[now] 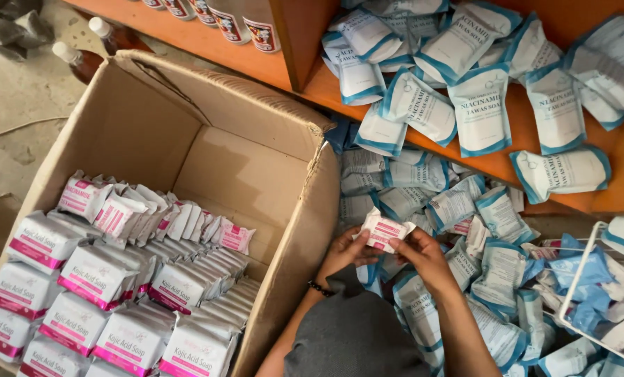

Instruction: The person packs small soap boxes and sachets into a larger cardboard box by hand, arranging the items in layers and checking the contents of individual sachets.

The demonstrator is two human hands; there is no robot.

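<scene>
Head view: I see both hands pinched on one white-and-pink soap packet [384,231], left hand [345,253] gripping its left end, right hand [424,255] its right end. Packet is held in the air just off the right wall of the open cardboard box [256,160], above a heap of blue-and-white pouches [465,209]. Box is packed with rows of matching soap packets [95,293] along its left side. More pouches lie on the orange shelf [507,164]. White wire basket [584,279] at right edge.
</scene>
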